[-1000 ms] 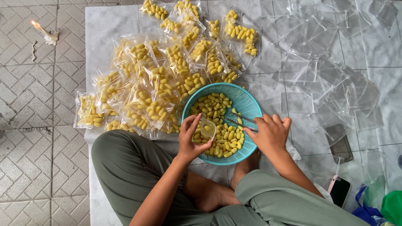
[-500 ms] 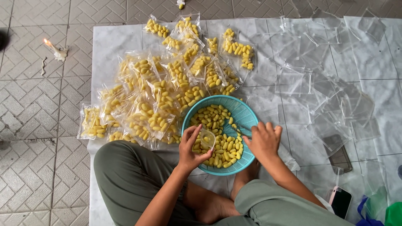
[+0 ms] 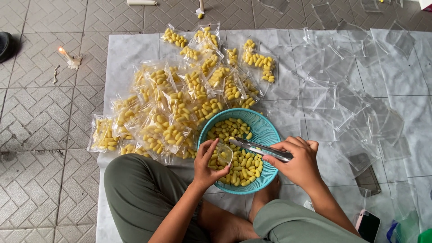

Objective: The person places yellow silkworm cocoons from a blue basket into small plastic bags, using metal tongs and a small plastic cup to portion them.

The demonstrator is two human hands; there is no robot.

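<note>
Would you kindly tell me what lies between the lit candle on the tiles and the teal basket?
In the head view, filled clear bags of yellow pieces lie heaped on the white sheet between the candle and the teal basket.

Lit candle (image 3: pixel 67 56) on tiled floor (image 3: pixel 40 135), left. Filled bags (image 3: pixel 180 99) piled on white sheet (image 3: pixel 123 54). Empty clear bags (image 3: pixel 351 90) spread right. Phone (image 3: pixel 368 225) bottom right.

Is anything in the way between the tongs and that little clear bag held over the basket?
Nothing visible. The right hand holds the metal tongs, whose tips sit right beside the open small clear bag in the left hand, above the teal basket.
</note>
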